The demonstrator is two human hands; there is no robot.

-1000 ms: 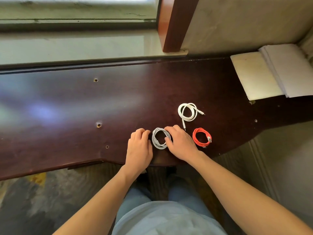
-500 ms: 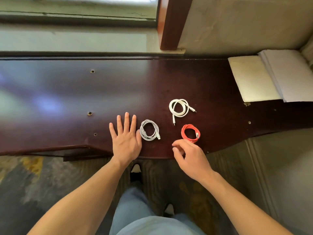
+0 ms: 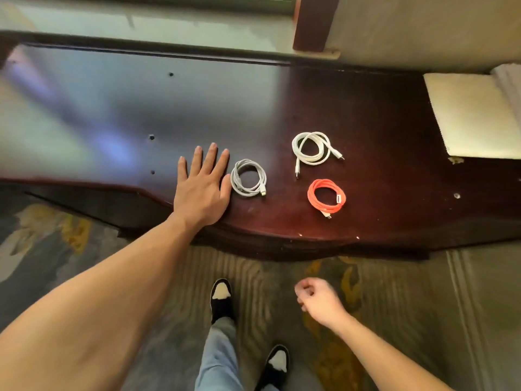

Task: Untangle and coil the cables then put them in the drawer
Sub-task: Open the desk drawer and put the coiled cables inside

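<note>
Three coiled cables lie on the dark wooden desk [image 3: 380, 136]. A grey cable [image 3: 248, 178] sits near the front edge. A white cable [image 3: 311, 148] lies farther back to its right, with both plug ends sticking out. An orange cable [image 3: 326, 196] rests in front of the white one. My left hand [image 3: 203, 185] lies flat and open on the desk, its thumb just touching the grey coil. My right hand [image 3: 318, 300] hangs below the desk's front edge over the carpet, fingers loosely curled and holding nothing. No drawer shows.
A cream pad [image 3: 473, 117] and a stack of white paper lie at the desk's right end. A wooden post [image 3: 313, 21] stands at the back against the window sill. Patterned carpet [image 3: 408, 306] and my two shoes are below the curved desk edge.
Both hands let go of the grey coil. My left hand spread flat beside it. My right hand drew back off the desk and dropped below its edge. The view pulled back.
</note>
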